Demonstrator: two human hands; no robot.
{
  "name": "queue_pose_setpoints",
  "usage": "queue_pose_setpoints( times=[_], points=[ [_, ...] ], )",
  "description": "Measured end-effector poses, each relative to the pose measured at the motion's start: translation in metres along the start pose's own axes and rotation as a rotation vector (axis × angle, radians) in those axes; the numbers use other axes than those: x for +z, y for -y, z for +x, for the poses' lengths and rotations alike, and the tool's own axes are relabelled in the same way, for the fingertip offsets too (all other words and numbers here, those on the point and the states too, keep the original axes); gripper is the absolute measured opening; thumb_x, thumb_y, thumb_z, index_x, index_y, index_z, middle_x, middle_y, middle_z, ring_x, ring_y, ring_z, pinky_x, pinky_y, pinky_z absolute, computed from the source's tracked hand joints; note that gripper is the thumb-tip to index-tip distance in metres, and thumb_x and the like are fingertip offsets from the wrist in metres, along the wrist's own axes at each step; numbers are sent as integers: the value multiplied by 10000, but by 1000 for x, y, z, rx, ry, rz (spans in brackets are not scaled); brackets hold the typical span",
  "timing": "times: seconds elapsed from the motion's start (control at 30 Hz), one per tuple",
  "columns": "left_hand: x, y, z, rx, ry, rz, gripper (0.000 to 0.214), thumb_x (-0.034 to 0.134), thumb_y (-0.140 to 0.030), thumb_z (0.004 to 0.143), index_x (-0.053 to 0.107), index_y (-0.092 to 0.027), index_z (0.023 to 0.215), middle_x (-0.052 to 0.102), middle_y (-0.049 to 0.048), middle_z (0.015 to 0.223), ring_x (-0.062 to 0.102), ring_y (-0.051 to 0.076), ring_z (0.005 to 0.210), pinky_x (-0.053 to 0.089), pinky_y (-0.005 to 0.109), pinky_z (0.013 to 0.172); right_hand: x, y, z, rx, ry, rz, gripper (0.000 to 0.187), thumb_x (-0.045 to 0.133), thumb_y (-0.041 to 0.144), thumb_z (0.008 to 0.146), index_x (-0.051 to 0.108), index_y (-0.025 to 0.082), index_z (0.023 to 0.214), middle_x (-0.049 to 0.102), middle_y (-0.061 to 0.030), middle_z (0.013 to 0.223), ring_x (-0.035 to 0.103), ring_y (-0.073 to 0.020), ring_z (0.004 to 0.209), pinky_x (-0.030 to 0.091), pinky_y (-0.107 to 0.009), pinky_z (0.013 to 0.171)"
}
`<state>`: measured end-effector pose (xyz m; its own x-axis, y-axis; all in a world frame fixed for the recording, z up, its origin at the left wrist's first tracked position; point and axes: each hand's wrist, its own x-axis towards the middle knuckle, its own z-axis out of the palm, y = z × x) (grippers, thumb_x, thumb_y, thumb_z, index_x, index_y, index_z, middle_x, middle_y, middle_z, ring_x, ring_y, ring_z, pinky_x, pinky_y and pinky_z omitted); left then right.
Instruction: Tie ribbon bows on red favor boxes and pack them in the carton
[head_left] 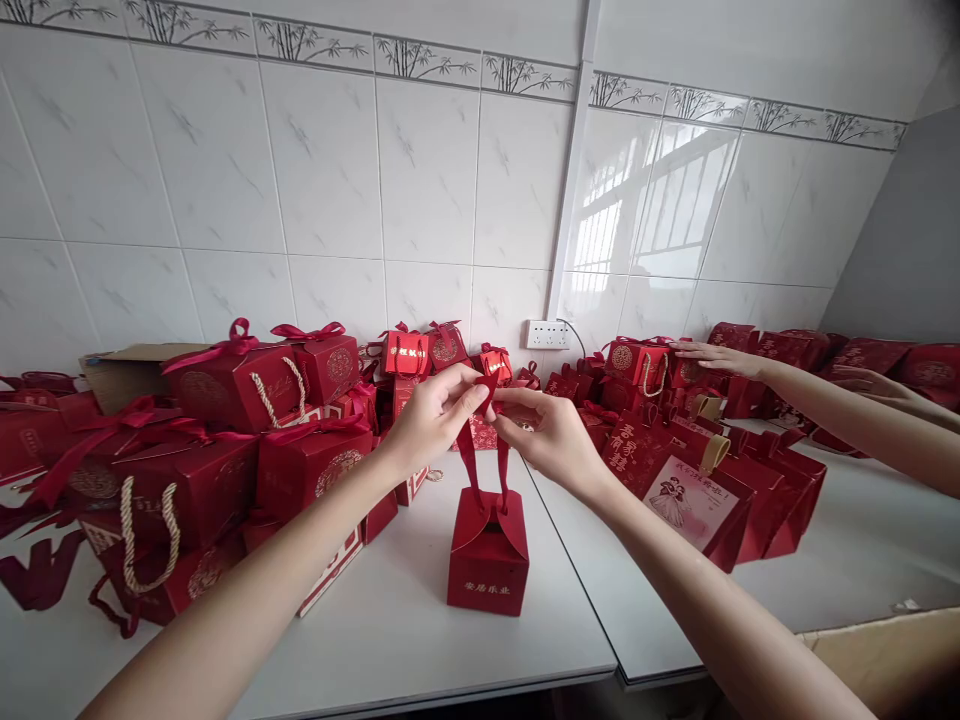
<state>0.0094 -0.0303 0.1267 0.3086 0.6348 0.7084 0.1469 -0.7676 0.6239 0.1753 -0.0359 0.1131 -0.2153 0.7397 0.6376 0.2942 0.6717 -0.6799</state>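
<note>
A small dark red gift box (486, 560) with pale lettering on its front stands upright on the white table, near the front edge. Two strands of red ribbon (468, 462) rise from the opening in its folded top. Above the box, my left hand (442, 410) pinches the ribbon between thumb and fingers. Close against it on the right, my right hand (544, 430) has its thumb and fingers closed on the ribbon too. Both hands meet where the strands come together, and the fingers partly cover the ribbon there.
Red gift boxes (225, 385) with ribbon bows and rope handles are stacked at left. A cardboard box (124, 375) sits behind them. More red gift boxes (690, 480) stand at right, where another person's hand (712, 358) reaches over them. A seam divides the white tables (420, 650).
</note>
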Motion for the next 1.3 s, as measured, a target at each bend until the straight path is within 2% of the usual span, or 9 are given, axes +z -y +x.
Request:
queue_pose_setpoints(
  times=[0.17, 0.37, 0.53, 0.67, 0.8, 0.93, 1.0, 1.1, 1.3],
  points=[
    [2, 3, -3, 2, -35, -28, 194, 543, -373, 869, 591, -189, 829, 669, 22, 722, 632, 146, 699, 498, 265, 696, -3, -6, 3, 122, -21, 360, 305, 611, 402, 793, 711, 156, 941, 721, -69, 879, 668, -190, 852, 518, -345, 821],
    [10, 15, -16, -46, -105, -155, 213, 558, -381, 864, 585, -175, 818, 688, 41, 731, 659, 161, 761, 513, 296, 786, -2, -13, -6, 187, -183, 204, 415, 699, 367, 704, 674, 138, 1048, 674, -31, 698, 632, -171, 659, 514, -309, 614],
    [4, 29, -33, -160, -409, -397, 204, 643, -370, 788, 572, -179, 801, 683, 23, 756, 678, 176, 809, 536, 336, 829, -28, -27, -20, 285, -281, 175, 434, 722, 353, 672, 650, 131, 1038, 694, -62, 769, 656, -182, 685, 539, -329, 635],
    [-10, 37, -52, -353, -529, -209, 212, 661, -360, 743, 559, -174, 745, 673, 15, 686, 687, 188, 706, 561, 338, 752, -52, -41, -41, 323, -262, 54, 334, 712, 333, 675, 643, 149, 945, 692, -66, 801, 664, -186, 695, 554, -341, 677],
    [-26, 46, -78, -403, -394, 224, 170, 570, -370, 791, 563, -201, 775, 679, 16, 627, 677, 200, 618, 529, 290, 622, -68, -57, -66, 320, -209, -147, 282, 651, 317, 707, 612, 172, 945, 674, -73, 914, 657, -176, 661, 545, -334, 637],
    [-38, 54, -102, -310, -39, 973, 140, 483, -286, 811, 604, -218, 791, 665, 33, 575, 650, 215, 551, 423, 251, 519, -79, -76, -88, 378, -108, -425, 278, 586, 279, 731, 609, 204, 997, 652, -45, 862, 618, -162, 621, 516, -331, 619],
    [-39, 57, -110, -334, 151, 1216, 191, 431, -245, 821, 608, -197, 768, 650, 61, 553, 642, 233, 523, 362, 245, 467, -83, -83, -96, 356, -72, -521, 239, 558, 257, 734, 626, 207, 957, 629, -49, 887, 601, -152, 620, 509, -328, 635],
    [-37, 58, -116, -381, 308, 1384, 234, 383, -209, 836, 597, -164, 753, 641, 112, 554, 660, 280, 551, 337, 246, 445, -86, -88, -105, 317, -27, -584, 201, 540, 237, 731, 633, 205, 906, 592, -58, 938, 577, -131, 581, 504, -309, 608],
    [-32, 62, -123, -417, 449, 1458, 256, 370, -178, 862, 615, -123, 814, 654, 186, 601, 677, 382, 613, 433, 327, 479, -89, -96, -117, 295, 53, -670, 206, 517, 194, 727, 626, 207, 902, 573, -74, 947, 569, -142, 592, 518, -321, 619]
  ],
)
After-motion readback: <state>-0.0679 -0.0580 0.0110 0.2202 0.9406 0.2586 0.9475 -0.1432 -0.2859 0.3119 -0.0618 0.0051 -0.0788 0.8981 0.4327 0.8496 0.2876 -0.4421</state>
